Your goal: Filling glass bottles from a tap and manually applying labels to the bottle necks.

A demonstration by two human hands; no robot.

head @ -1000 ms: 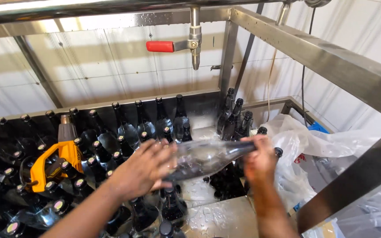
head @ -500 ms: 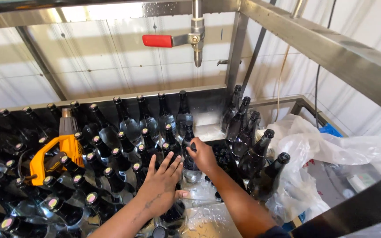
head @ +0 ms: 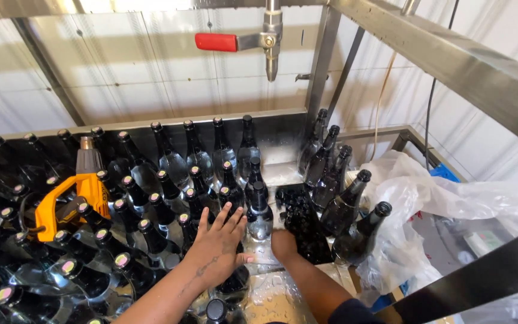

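Two hands low-centre: your left hand (head: pixel 216 245) is spread flat, fingers wide, on the dark bottles (head: pixel 151 216). Your right hand (head: pixel 284 245) grips the base of a wet dark bottle (head: pixel 301 221), w/ the yellow tool (head: pixel 67 204) far left.

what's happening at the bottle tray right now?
A person leans over a steel tray packed with dark glass bottles, most lying neck-up in rows. The left hand rests spread on the bottles at the front. The right hand touches one dark wet bottle beside the rows. An orange tool sits among the bottles on the left.
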